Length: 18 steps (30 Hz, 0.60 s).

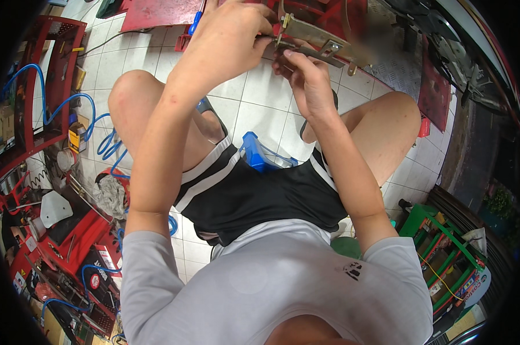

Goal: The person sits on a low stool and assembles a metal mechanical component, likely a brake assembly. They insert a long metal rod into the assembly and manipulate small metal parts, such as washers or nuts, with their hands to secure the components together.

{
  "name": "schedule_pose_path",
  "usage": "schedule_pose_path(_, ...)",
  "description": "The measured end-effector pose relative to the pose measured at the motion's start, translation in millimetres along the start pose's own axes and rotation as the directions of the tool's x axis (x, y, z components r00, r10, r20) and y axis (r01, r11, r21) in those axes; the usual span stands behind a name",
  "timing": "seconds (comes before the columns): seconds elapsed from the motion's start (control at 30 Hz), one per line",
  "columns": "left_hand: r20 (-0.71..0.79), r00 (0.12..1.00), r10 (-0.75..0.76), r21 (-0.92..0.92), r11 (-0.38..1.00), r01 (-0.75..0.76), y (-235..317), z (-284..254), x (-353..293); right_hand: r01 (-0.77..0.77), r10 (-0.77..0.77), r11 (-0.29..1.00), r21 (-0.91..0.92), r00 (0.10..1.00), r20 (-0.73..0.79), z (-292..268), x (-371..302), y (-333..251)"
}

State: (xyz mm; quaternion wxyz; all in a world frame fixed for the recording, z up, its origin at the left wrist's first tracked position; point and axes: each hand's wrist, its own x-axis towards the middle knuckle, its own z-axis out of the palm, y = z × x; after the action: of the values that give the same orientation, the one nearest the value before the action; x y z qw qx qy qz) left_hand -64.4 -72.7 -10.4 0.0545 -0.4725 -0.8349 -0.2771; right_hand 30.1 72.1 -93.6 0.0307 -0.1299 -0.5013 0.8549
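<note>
Before me at the top of the view is a worn, pale metal bracket [317, 37] with a slotted opening and an upright plate at its left end. My left hand [228, 43] is bent over that end, its thumb and fingers closed round a thin dark rod [278, 39] that meets the plate. Just below the bracket, my right hand [311, 80] has its thumb and curled fingers pressed together at the underside. What lies in the right fingertips is hidden and dark.
Red metal panels [162, 14] lie behind the hands, with a motorcycle part [473, 69] at the far right. A blue stool [260, 152] stands between my knees. Left are a red rack [38, 138] and a coiled blue hose [107, 146]; a green rack [438, 244] stands lower right.
</note>
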Motion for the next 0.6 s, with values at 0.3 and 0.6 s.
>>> schedule_pose_path(0.3,-0.058,0.998,-0.001,-0.028,1.000,0.000,5,-3,1,-0.009,0.009,1.000,0.028,1.000,0.004,0,2,2)
schedule_pose_path(0.6,0.050,0.995,-0.087,-0.029,0.996,0.088,2,1,1,0.061,-0.062,0.998,-0.013,0.997,-0.055,5,6,5)
